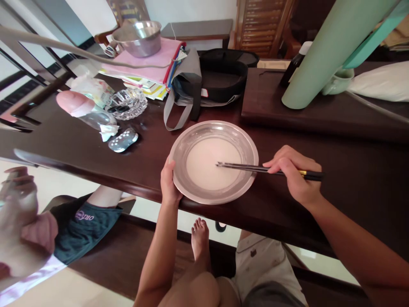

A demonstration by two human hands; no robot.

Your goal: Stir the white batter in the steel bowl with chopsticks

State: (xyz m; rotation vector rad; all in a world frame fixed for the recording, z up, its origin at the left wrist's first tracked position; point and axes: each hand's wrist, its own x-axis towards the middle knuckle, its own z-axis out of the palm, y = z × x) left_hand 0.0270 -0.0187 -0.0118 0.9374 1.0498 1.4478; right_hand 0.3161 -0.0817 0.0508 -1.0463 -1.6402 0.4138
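A round metal bowl [180, 147] stands at the front edge of the dark wooden table, holding a whitish liquid or batter [207, 157]. My left hand [169, 181] grips the left rim of the bowl, thumb over the edge. In my right hand [295, 172] I hold a pair of dark chopsticks [260, 169] with a gold band. They reach over the right rim, and their tips are at the middle of the white contents; whether they dip in I cannot tell.
A remote [123, 140], a glass ashtray [129, 104] and a pink-capped bottle [76, 104] lie left. Behind are a grey bag [188, 72] and a steel basin [140, 38] on papers. A green cylinder [332, 51] leans in at right. Another person [28, 221] sits at left.
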